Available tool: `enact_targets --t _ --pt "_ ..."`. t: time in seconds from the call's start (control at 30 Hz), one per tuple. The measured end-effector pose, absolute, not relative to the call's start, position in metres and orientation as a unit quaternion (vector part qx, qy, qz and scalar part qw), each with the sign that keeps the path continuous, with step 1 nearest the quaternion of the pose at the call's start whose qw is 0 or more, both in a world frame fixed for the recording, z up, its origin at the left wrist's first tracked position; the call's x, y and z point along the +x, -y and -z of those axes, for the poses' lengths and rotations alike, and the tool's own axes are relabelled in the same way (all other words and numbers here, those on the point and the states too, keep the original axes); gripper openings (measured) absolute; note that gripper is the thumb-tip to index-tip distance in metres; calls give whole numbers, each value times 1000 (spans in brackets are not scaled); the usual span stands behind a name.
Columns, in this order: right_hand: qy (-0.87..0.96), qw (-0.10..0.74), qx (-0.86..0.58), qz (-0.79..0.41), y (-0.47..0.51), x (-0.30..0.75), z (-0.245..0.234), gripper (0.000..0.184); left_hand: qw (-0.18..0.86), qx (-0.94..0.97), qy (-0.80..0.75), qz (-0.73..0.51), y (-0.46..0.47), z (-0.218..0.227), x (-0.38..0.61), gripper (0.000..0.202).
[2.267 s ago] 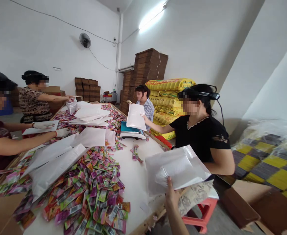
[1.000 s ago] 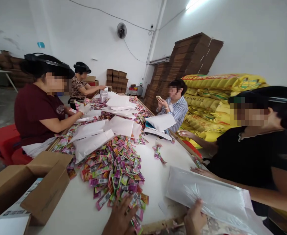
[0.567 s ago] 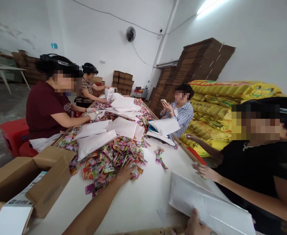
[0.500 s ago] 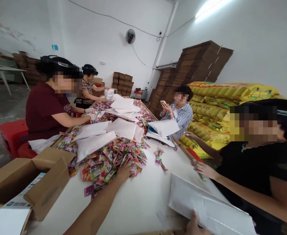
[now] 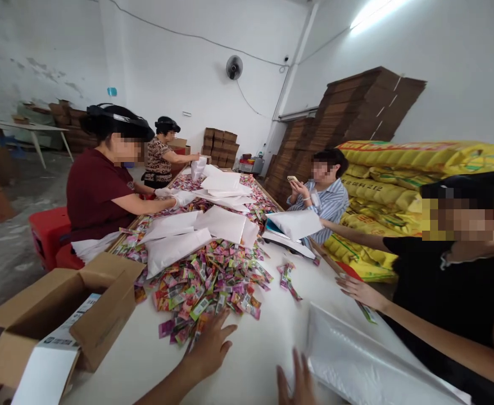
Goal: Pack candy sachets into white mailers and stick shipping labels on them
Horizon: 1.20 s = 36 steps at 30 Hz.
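Observation:
My left hand (image 5: 209,344) rests at the near edge of a heap of small colourful wrapped packets (image 5: 213,275), its fingers spread and touching or just over the closest ones. At the bottom of the view my right hand (image 5: 296,378) has its fingers up and apart, holding nothing. Just right of it lies a full, shiny white bag (image 5: 356,354) on the white table (image 5: 250,337); whether the fingertips touch its edge I cannot tell. Several white bags (image 5: 178,251) lie on and behind the heap. Another white bag (image 5: 299,223) sits on a scale (image 5: 291,243).
An open cardboard box (image 5: 112,315) with white printed sheets stands at the left. On the right, a co-worker in black (image 5: 453,281) has one hand on the table edge. Other people sit around the table. Yellow sacks (image 5: 368,219) and stacked cardboard (image 5: 356,107) stand behind.
My left hand has drawn back from the packets towards me. My right hand has let go of the white bag. The co-worker's far arm now reaches towards the scale.

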State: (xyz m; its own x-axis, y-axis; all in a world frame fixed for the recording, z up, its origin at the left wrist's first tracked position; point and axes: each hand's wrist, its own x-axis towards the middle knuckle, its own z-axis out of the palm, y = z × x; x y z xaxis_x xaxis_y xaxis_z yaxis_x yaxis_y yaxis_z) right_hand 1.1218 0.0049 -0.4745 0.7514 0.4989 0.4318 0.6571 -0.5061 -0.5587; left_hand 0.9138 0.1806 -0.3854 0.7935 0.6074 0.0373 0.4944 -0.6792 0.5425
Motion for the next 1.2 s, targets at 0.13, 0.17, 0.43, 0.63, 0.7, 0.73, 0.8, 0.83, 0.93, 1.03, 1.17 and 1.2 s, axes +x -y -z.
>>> enact_targets --t 0.13,0.17,0.43,0.63,0.7,0.73,0.8,0.83,0.93,1.03,1.17,1.2 --pt "340 222 -914 -15 -60 1068 466 99 222 892 -384 -89 -184 393 871 76" --pt "337 195 -921 -29 -75 1058 462 101 210 883 -411 -87 -187 396 863 82" --pt "426 197 -883 17 -160 1015 446 94 142 865 -468 -113 -214 419 857 81" --pt "443 197 -874 16 -163 1012 443 78 99 867 -459 -168 -224 423 859 67" --pt "442 195 -876 11 -161 1012 440 76 89 866 -457 -181 -224 425 858 64" --pt "441 194 -876 10 -161 1012 439 75 86 866 -456 -185 -224 426 858 63" --pt "442 196 -875 13 -160 1011 437 74 80 867 -453 -192 -224 427 857 62" --pt "443 198 -875 17 -161 1010 436 74 77 867 -452 -194 -224 428 857 62" --pt "443 202 -873 24 -162 1009 437 72 70 867 -451 -200 -225 429 858 62" --pt "442 205 -873 29 -163 1010 441 71 66 867 -451 -203 -226 429 858 63" --pt "453 226 -861 50 -163 1012 448 68 65 867 -448 -208 -226 429 857 63" --pt "458 236 -855 61 -163 1013 449 67 65 867 -447 -209 -226 429 857 62"
